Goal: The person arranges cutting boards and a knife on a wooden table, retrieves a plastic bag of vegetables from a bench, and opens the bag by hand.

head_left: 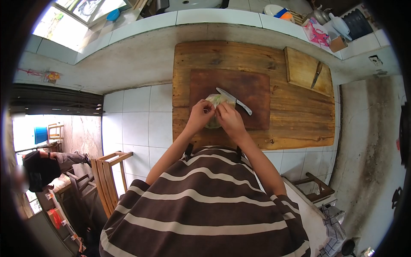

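Observation:
A pale green, roundish bundle [212, 123] lies on the dark brown cutting board [252, 85]; it looks like a leafy vegetable in a clear plastic bag. Over its top, my left hand [202, 113] has its fingers curled in a pinch. Close beside it, my right hand [229, 118] pinches at the same spot, so both seem to grip the bag's upper part. The fingers hide much of the bundle. A knife [243, 107] with a light handle lies slantwise just beyond my right hand, its blade by the bundle's far edge.
The cutting board rests on a wooden table [299, 115]. At the far right are a lighter board [302, 70] and a second knife [317, 75]. Behind runs a tiled ledge [218, 17] with a pink packet [317, 33]. A wooden stool [107, 180] and a person [43, 167] are at left.

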The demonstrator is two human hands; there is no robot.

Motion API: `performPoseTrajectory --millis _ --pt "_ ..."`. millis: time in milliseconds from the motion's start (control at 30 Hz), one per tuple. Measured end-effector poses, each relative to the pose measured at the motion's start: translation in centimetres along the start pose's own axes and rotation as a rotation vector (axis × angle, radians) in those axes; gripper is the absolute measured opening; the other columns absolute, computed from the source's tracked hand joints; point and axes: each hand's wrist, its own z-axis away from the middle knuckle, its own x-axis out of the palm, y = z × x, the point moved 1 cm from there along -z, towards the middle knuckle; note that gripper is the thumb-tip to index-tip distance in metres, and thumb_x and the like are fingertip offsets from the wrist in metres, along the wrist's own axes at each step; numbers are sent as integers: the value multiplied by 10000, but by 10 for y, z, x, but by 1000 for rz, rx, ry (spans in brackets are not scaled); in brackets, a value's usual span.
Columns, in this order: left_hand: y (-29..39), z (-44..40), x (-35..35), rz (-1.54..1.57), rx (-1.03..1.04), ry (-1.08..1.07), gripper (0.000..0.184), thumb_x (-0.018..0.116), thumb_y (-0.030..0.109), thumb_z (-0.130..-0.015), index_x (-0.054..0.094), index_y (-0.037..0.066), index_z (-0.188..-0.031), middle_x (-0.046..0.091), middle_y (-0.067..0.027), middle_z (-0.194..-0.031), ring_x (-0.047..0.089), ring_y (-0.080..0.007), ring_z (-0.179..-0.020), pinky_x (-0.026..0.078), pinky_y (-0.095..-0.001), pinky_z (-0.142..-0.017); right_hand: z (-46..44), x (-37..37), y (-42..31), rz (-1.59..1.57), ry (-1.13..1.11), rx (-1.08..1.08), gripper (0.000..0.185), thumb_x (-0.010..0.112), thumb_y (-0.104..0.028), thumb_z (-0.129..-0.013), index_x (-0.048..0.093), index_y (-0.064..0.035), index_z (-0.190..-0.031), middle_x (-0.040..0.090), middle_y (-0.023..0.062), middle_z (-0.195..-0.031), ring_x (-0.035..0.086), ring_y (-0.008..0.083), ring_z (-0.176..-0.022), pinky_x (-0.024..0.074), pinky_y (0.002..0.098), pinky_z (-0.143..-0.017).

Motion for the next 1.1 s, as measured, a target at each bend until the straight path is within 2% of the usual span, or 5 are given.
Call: performPoseTrajectory --millis 100,333,467,800,1100 --pt "-6 0 1 -47 -11 26 96 675 64 -831 660 -22 -870 654 -64 -821 618 -117 -764 509 -274 -717 -3 0 -1 13 -66 34 97 616 -96 -870 566 -13 -882 584 150 -911 626 349 -894 528 460 -741" --pt "16 4 4 82 -4 152 120 717 71 -806 651 -18 -850 664 -109 -743 633 -159 -675 516 -307 -655 -9 4 12 -142 -89 9 131 625 -82 -843 558 -11 -930 583 174 -950 605 399 -907 513 484 -760" --pt "13 11 1 -43 32 120 134 710 95 -854 639 -12 -892 671 -99 -766 619 -136 -665 508 -299 -649 -10 3 17 -105 -147 -64 138 622 -72 -836 552 -2 -933 583 181 -946 609 393 -898 515 475 -763" --pt "29 24 14 -495 21 260 187 731 141 -770 670 -7 -867 633 -157 -854 652 -320 -778 536 -412 -725 -13 -7 21 -54 -241 -256 157 641 -71 -814 538 -9 -914 570 173 -903 624 360 -867 525 450 -741" --pt "18 14 21 -271 74 118 160 723 102 -765 670 -29 -840 640 -154 -822 656 -277 -732 528 -369 -685 -14 -19 36 -250 -244 -262 185 650 -33 -790 535 -5 -932 567 182 -912 613 375 -862 503 466 -738"
